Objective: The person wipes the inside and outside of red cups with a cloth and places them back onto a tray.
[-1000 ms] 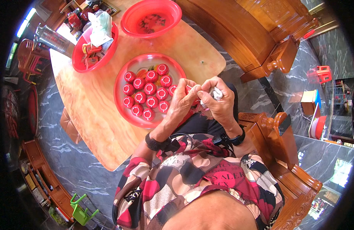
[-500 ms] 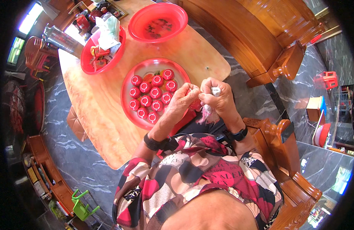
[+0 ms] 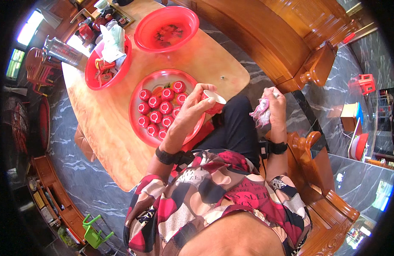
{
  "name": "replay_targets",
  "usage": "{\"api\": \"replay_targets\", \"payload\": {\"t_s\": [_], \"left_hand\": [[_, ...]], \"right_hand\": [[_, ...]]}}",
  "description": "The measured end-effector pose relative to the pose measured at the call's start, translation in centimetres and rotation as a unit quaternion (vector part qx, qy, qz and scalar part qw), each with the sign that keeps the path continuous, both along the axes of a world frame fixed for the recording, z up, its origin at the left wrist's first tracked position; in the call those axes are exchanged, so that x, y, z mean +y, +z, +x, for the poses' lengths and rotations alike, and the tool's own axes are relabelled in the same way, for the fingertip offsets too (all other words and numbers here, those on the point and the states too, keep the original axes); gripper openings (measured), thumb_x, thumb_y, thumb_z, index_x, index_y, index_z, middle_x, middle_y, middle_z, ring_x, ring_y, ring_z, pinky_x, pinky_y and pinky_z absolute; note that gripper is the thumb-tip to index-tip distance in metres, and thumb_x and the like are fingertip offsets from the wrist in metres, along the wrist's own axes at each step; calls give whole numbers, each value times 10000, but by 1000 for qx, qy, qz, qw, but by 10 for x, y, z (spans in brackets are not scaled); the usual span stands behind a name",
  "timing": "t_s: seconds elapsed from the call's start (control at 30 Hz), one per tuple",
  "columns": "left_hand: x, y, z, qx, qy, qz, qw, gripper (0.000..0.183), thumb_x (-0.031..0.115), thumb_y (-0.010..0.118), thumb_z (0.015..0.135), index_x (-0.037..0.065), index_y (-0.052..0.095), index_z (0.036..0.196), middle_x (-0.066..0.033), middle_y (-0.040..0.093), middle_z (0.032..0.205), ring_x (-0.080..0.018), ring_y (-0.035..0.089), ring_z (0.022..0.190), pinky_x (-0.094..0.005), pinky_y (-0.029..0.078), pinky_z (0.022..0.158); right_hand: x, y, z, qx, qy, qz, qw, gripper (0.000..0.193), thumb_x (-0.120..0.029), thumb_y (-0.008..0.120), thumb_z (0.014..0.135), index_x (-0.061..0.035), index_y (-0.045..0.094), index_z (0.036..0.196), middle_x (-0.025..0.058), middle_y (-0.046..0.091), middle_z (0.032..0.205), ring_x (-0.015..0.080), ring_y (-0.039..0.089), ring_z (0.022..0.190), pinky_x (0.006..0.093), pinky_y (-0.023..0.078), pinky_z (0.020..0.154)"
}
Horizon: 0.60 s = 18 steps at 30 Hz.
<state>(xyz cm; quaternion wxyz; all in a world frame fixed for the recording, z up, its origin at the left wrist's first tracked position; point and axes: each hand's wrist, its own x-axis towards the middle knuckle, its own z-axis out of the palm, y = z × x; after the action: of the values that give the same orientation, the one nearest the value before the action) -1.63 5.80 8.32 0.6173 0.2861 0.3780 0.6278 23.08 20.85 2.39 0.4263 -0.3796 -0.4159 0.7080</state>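
Note:
Between the fingers and thumb of my left hand [image 3: 196, 104] is a small red cup [image 3: 214, 103], its white inside showing. It is held just off the right rim of a round red tray [image 3: 139, 91]. Several red cups [image 3: 166, 107] stand upside down on that tray, and my left forearm hides part of it. Off to the right, my right hand [image 3: 275, 103] is closed on a crumpled pink and white cloth [image 3: 261, 112], which hangs down from the fingers. Cup and cloth are well apart.
A red basin [image 3: 166, 45] stands at the table's far side. Left of it, another red basin [image 3: 89, 70] holds packets and a white plastic bag [image 3: 113, 45]. A clear cylinder [image 3: 62, 51] lies near the wooden table's [image 3: 107, 128] left edge. A wooden bench [image 3: 265, 38] stands at the far right.
My hands were together; now they are apart. The right hand has moved right with the cloth, and the left has turned the cup so its white inside shows.

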Motion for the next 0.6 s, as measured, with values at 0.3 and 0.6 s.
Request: {"api": "replay_targets", "payload": {"t_s": [0.3, 0.6], "left_hand": [[6, -1, 12, 27, 107, -11, 994, 341, 178, 677, 863, 21, 483, 1095, -48, 585, 961, -129, 585, 886, -279, 485, 800], [3, -9, 13, 29, 156, -30, 987, 336, 353, 456, 978, 49, 531, 1098, -67, 613, 958, -164, 602, 827, -330, 512, 698]], "right_hand": [[-35, -52, 15, -535, 129, 378, 745, 340, -92, 543, 798, -2, 596, 1122, 187, 582, 903, 355, 598, 826, 405, 487, 734], [-53, 14, 3, -312, 349, 17, 884, 180, -159, 568, 821, -27, 566, 942, 61, 590, 882, 169, 586, 781, 296, 481, 704]]}}
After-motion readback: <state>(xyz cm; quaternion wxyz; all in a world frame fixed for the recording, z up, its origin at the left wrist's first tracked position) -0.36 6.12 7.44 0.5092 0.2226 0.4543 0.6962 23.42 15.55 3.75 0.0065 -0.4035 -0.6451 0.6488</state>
